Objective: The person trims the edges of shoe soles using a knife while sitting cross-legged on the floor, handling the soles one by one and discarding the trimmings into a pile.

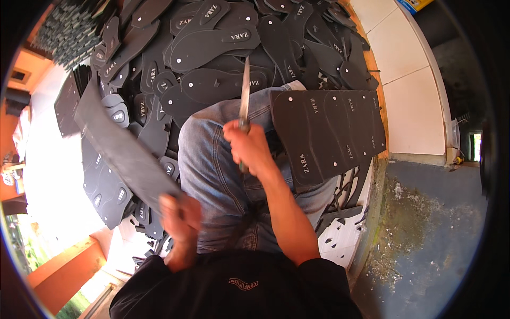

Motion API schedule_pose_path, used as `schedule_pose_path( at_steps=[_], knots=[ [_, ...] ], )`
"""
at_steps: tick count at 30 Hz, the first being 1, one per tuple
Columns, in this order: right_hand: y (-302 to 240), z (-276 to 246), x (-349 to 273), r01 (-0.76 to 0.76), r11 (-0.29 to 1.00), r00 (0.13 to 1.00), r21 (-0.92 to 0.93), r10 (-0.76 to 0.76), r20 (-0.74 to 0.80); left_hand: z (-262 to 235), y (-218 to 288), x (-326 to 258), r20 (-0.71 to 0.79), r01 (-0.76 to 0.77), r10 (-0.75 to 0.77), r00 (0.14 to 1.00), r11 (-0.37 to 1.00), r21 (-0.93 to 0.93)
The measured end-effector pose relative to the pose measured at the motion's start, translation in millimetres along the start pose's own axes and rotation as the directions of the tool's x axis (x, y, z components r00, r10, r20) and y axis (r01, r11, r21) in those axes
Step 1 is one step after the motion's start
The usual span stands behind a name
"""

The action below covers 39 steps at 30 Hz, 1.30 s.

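My right hand (248, 149) is closed round the handle of a knife (245, 93), whose narrow blade points up and away over my knees. A long dark piece of foam sheet (119, 143), blurred by motion, slants up to the left from my left hand (180, 217), which grips its near end. Across my right thigh lies a black foam sheet (329, 133) marked with curved sole outlines and small white dots. Loose black shoe soles (212, 48) are heaped beyond my knees, several with raised oval pads.
More printed black sheets (101, 181) lie at the left, under the foam piece. Thin black offcuts (345, 196) and scraps are scattered on white tiles by my right leg. A tiled ledge (414, 101) stands at right, above a stained grey floor (425, 228). Stacked dark pieces (71, 32) fill the far left.
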State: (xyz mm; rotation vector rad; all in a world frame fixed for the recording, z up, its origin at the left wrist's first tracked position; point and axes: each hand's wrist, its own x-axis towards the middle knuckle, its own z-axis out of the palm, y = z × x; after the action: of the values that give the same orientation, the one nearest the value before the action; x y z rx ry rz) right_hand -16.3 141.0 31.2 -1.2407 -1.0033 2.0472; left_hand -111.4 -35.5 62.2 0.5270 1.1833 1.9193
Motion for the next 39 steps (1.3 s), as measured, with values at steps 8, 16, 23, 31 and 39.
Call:
schedule_pose_path(
  at_steps=[8, 16, 23, 31, 39],
  knots=[
    [23, -75, -140, 0.078, 0.982, 0.97, 0.171, -0.035, -0.242, 0, -19, 28, -0.005, 0.369, -0.369, 0.929, 0.928, 0.043],
    [66, -143, -207, -0.081, 0.995, 0.889, -0.062, 0.044, -0.455, 140, -149, 13, 0.089, 0.685, -0.725, 0.683, 0.678, 0.267],
    [94, -127, -232, -0.09, 0.943, 0.937, -0.32, -0.029, -0.348, 103, -74, 2, 0.03, 0.735, -0.75, 0.661, 0.655, 0.176],
    [96, -124, -268, -0.101, 0.912, 0.962, -0.397, -0.013, -0.274, 98, -31, -52, -0.022, 0.838, -0.864, 0.504, 0.482, 0.255],
    [100, -130, -271, -0.156, 0.899, 0.956, -0.409, 0.034, -0.29, 97, -55, -51, -0.053, 0.676, -0.69, 0.721, 0.685, 0.272]
  ],
)
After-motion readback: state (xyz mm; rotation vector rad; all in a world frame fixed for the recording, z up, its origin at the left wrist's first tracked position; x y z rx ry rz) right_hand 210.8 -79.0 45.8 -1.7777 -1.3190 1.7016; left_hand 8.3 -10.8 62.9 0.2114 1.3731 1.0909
